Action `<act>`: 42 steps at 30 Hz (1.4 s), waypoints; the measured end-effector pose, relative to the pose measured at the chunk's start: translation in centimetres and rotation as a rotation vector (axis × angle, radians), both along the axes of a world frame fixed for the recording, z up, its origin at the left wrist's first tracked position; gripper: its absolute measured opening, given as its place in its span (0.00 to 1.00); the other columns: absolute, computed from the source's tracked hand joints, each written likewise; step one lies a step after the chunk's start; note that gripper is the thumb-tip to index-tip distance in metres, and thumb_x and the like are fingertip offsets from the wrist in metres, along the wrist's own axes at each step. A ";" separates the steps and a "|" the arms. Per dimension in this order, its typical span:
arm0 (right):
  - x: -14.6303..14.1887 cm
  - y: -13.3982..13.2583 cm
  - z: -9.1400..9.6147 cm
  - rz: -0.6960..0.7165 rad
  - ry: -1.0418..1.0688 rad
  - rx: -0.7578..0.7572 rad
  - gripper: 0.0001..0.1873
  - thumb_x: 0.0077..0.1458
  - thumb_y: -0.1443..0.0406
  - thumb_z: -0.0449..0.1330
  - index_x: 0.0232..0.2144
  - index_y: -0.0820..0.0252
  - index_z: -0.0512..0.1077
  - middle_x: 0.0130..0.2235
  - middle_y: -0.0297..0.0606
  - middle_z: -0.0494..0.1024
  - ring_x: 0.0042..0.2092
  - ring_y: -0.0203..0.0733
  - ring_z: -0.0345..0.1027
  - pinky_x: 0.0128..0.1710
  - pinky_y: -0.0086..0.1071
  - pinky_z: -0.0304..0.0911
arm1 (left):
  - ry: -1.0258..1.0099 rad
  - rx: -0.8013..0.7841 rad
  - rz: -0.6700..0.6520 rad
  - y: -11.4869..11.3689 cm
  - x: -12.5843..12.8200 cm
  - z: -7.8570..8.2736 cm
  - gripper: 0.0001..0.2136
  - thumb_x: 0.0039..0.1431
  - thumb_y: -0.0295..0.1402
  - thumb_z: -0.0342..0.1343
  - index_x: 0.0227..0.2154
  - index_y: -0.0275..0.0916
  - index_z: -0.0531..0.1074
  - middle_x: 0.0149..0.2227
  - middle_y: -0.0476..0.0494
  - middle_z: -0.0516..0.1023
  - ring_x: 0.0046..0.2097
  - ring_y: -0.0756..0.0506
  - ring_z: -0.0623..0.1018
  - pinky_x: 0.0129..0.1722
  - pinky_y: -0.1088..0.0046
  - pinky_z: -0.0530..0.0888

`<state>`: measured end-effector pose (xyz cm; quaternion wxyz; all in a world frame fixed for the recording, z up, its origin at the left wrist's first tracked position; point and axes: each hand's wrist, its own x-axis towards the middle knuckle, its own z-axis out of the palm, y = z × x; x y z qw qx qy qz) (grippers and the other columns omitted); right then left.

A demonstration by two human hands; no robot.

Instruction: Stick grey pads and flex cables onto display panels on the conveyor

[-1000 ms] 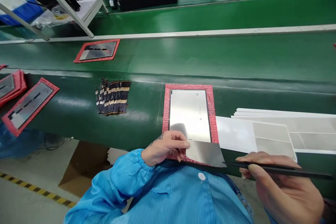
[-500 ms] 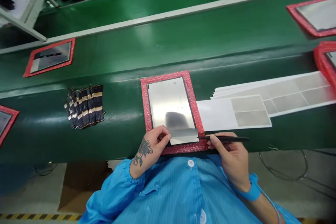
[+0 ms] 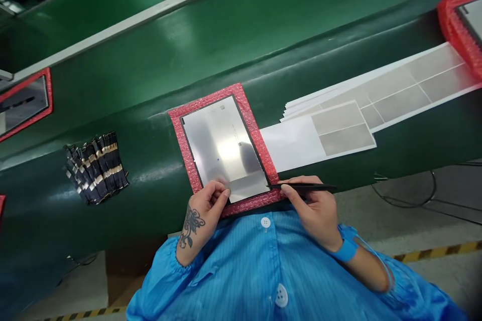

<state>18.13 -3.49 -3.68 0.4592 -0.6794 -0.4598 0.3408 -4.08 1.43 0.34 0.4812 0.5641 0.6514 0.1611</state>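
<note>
A silver metal panel (image 3: pixel 220 143) lies in a red bubble-wrap mat (image 3: pixel 253 128) at the near edge of the green conveyor belt (image 3: pixel 241 50). A grey film rectangle (image 3: pixel 248 185) lies over the panel's near end. My left hand (image 3: pixel 205 205) pinches the film's left corner with curled fingers. My right hand (image 3: pixel 314 210) is closed round black tweezers (image 3: pixel 303 187), whose tip touches the film's right edge.
A stack of white sheets with grey film pieces (image 3: pixel 361 105) lies right of the mat. A pile of dark flex strips (image 3: pixel 96 166) sits to the left. More red-matted panels lie at the left edge (image 3: pixel 22 103) and top right (image 3: pixel 461 20).
The film, first held off the panel's near end, now lies flat over it. My right hand brought the tweezers in to its right edge. The view tilted and shifted.
</note>
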 end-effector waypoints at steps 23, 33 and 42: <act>-0.1 0.0 0.0 0.002 0.016 0.008 0.12 0.59 0.54 0.65 0.33 0.56 0.77 0.33 0.37 0.80 0.32 0.43 0.77 0.31 0.34 0.76 | 0.107 0.044 -0.021 -0.5 0.3 -0.1 0.10 0.59 0.39 0.54 0.26 0.40 0.71 0.20 0.53 0.69 0.23 0.51 0.67 0.25 0.77 0.65; -0.1 0.0 -0.2 0.006 -0.034 0.031 0.05 0.58 0.60 0.66 0.34 0.55 0.78 0.33 0.37 0.80 0.33 0.42 0.77 0.32 0.32 0.73 | 0.208 0.143 -0.077 -1.4 0.4 -0.4 0.09 0.63 0.37 0.52 0.28 0.42 0.70 0.33 0.48 0.81 0.26 0.48 0.73 0.31 0.73 0.70; -0.1 -0.1 -0.1 0.012 -0.007 0.052 0.03 0.58 0.62 0.67 0.35 0.55 0.78 0.34 0.37 0.81 0.34 0.42 0.78 0.32 0.32 0.73 | 0.277 0.228 -0.118 -1.7 0.5 -0.8 0.10 0.64 0.37 0.51 0.28 0.43 0.71 0.25 0.49 0.75 0.26 0.46 0.74 0.31 0.71 0.71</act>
